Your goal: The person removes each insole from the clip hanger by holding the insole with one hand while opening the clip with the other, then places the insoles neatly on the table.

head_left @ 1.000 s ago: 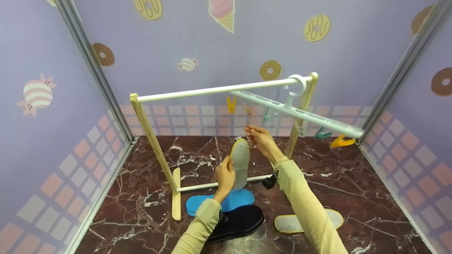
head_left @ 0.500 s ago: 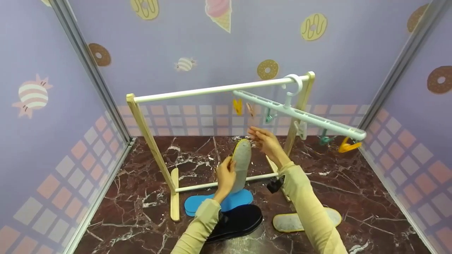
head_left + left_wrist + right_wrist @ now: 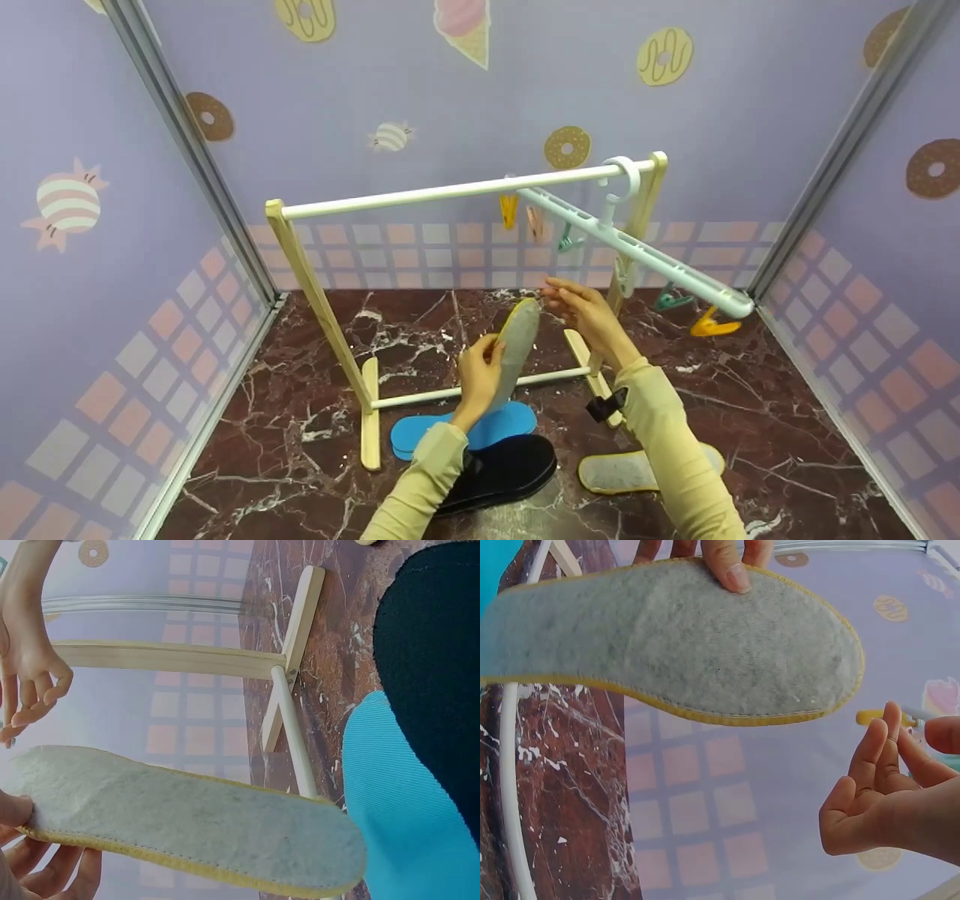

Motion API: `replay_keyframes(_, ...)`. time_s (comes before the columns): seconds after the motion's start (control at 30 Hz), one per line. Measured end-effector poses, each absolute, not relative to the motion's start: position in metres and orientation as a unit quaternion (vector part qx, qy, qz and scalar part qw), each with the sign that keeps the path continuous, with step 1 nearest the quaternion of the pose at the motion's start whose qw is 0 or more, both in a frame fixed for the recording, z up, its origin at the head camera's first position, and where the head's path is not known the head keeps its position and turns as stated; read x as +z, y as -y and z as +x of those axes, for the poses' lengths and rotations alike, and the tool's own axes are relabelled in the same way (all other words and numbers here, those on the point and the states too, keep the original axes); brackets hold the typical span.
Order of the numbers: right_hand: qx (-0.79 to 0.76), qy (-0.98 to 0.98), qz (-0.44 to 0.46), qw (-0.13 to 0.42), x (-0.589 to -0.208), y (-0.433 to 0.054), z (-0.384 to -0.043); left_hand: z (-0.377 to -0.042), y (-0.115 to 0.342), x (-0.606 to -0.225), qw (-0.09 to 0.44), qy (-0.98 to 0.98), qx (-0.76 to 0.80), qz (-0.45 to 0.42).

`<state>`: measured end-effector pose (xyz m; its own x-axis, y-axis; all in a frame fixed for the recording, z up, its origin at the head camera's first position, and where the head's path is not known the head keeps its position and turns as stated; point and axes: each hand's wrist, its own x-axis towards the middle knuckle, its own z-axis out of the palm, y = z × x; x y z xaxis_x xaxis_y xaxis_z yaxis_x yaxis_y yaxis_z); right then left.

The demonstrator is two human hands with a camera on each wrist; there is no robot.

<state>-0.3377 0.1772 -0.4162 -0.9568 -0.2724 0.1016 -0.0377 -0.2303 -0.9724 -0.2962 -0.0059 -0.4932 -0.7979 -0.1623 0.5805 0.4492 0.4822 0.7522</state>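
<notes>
My left hand (image 3: pixel 478 379) pinches a grey felt insole (image 3: pixel 519 337) with a yellow edge by its side, thumb on the grey face. The insole stands nearly upright, tilted to the right at the top. In the right wrist view my right hand (image 3: pixel 892 802) has loosely bent fingers with nothing between them, just beyond the insole's rounded end. Above that hand a pale clip hanger (image 3: pixel 637 251) hangs by its hook from the white rail (image 3: pixel 450 191). Yellow clips (image 3: pixel 508 211), green clips (image 3: pixel 673 298) and pale ones dangle along it.
A second grey insole (image 3: pixel 615 474) lies on the dark marbled surface, partly behind my right forearm. Blue insoles (image 3: pixel 510 421) and black insoles (image 3: pixel 517 469) lie in front of the wooden rack (image 3: pixel 319 300). Patterned walls (image 3: pixel 330 112) enclose the back and sides.
The hanger has swung about its hook, its near end now lower and further left than half a second ago. My right hand has shifted right and slightly down. The held insole leans more to the right.
</notes>
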Motion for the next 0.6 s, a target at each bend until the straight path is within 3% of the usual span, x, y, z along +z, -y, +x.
replay_keyframes(0.6, -0.686, -0.708, -0.165, 0.045, -0.425, -0.199, -0.311, -0.290, 0.002, -0.484, 0.282, 0.810, -0.499, -0.125)
